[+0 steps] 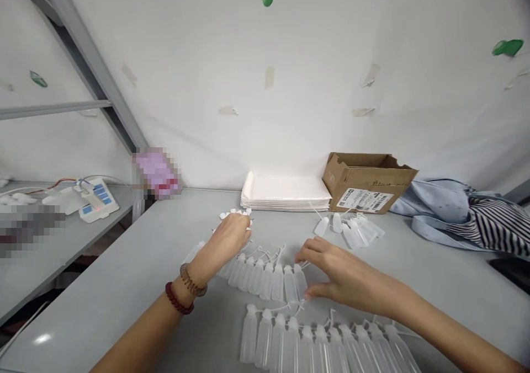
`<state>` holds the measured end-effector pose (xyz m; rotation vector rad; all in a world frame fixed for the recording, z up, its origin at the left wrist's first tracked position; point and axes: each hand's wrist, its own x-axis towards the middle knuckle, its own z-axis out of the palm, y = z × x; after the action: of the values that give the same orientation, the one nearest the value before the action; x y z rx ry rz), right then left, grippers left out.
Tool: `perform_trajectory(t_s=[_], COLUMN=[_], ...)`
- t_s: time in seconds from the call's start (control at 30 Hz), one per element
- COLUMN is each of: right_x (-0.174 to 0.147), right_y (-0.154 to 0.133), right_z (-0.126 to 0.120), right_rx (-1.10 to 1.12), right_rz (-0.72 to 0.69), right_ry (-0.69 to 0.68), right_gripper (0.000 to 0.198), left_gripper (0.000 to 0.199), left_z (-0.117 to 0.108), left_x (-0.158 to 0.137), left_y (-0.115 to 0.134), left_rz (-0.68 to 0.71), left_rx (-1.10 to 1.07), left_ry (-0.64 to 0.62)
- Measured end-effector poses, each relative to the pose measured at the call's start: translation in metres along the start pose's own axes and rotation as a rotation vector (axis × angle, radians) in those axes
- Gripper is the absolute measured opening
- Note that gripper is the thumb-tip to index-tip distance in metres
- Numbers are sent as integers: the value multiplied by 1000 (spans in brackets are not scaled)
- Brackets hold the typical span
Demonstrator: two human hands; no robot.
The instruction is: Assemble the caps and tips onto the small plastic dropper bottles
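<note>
My left hand [232, 234] reaches into a small heap of white caps [244, 212] at the far side of the table. Its fingers are curled down and mostly hidden; what they pinch, if anything, cannot be seen. My right hand [327, 268] is at the right end of a row of small translucent squeeze bottles [265, 279]. Its fingers and thumb span the last bottle [300, 282], touching it near the neck and the base. Thin strips stick up around the necks. Nearer to me lies a second row of similar bottles [292, 342].
Beyond my right hand lies a loose group of bottles [358, 232]. White padded envelopes [290, 193] are stacked against the wall, beside an open cardboard box [368, 182]. A blue and striped cloth [451, 213] lies far right. A power strip [98, 202] sits on the left shelf.
</note>
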<state>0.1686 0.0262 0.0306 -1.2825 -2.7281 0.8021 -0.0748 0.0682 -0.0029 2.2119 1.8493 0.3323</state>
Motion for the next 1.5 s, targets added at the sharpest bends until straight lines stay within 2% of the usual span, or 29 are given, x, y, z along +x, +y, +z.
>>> perform_trajectory(t_s=[0.3, 0.5, 0.7, 0.8, 0.9, 1.0, 1.1, 1.23, 1.5], right_x=[6, 5, 3, -1, -6, -10, -14, -18, -20], right_y=[2, 9, 16, 20, 24, 26, 24, 21, 19], right_z=[12, 16, 19, 19, 20, 21, 22, 22, 18], right_rx=[3, 8, 73, 132, 163, 173, 198, 282, 540], right_rz=[-48, -45, -80, -107, -156, -233, -313, -366, -347], right_ry=[-36, -5, 51, 126, 215, 299, 358, 351, 296], right_gripper=[47, 54, 55, 56, 55, 58, 64, 67, 57], left_gripper=[17, 21, 21, 19, 18, 19, 23, 24, 21], left_z=[3, -4, -7, -4, -1, 1, 2, 2, 3], left_x=[2, -4, -12, -16, -21, -27, -31, -32, -33], left_y=[-4, 7, 20, 24, 30, 37, 44, 48, 50], left_rz=[-18, -107, -41, -3, 44, 102, 117, 121, 135], left_rx=[-15, -189, -377, -544, -769, -887, -973, -1068, -1146], left_ry=[1, 22, -16, -70, -186, -294, -345, -358, -381])
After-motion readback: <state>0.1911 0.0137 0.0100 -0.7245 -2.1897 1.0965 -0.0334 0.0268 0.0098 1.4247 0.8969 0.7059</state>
